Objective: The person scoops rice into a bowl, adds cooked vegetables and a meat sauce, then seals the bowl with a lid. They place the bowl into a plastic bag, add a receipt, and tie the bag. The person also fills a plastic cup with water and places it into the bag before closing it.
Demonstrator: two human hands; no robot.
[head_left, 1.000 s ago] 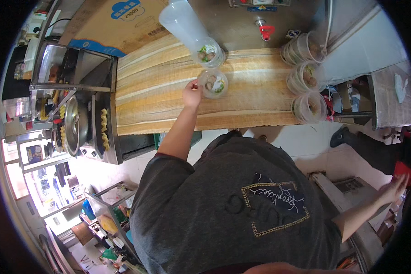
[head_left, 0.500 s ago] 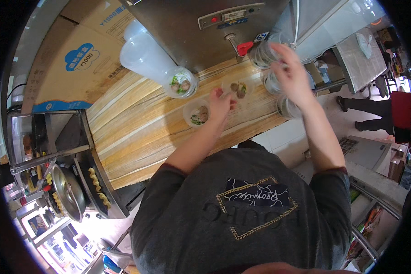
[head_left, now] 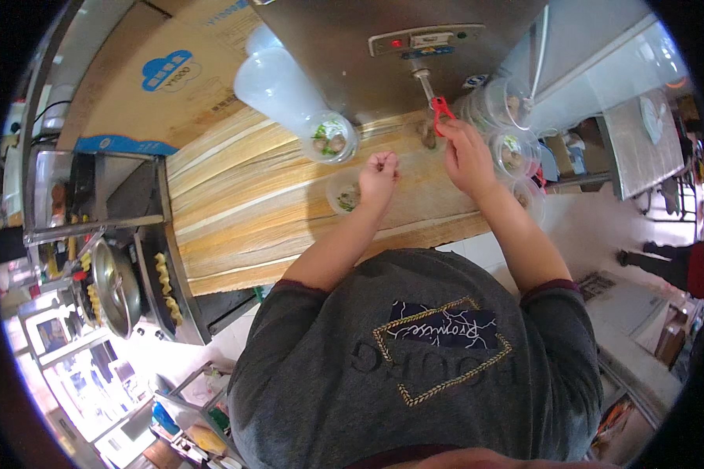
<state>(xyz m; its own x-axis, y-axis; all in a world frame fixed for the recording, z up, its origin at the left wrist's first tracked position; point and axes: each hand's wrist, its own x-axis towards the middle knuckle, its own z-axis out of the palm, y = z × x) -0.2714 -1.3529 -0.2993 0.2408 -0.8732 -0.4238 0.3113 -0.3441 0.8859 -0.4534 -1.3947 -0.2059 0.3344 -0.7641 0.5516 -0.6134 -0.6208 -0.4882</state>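
Observation:
My right hand (head_left: 469, 156) has its fingers on the red tap handle (head_left: 442, 117) at the front of a steel dispenser (head_left: 368, 70). Below the tap stands a clear cup with brown meatballs (head_left: 428, 134), partly hidden by glare and the hand. My left hand (head_left: 378, 176) is curled closed above the wood-patterned counter, with nothing visible in it. Just beside its wrist sits a clear bowl (head_left: 338, 193) with meatballs and greens. Farther back is another cup of meatballs and chopped greens (head_left: 328, 142).
Several filled clear cups (head_left: 516, 152) crowd the counter's right end. Stacked empty plastic containers (head_left: 278, 86) lean behind the left cup. A large cardboard box (head_left: 156, 70) stands at the back left. A metal rack with a round steel lid (head_left: 117, 289) is at the left.
My right hand has come from the cups on the right to the red tap handle. My left hand has drawn away from the meatball cup, which now sits nearer the tap. The view has shifted.

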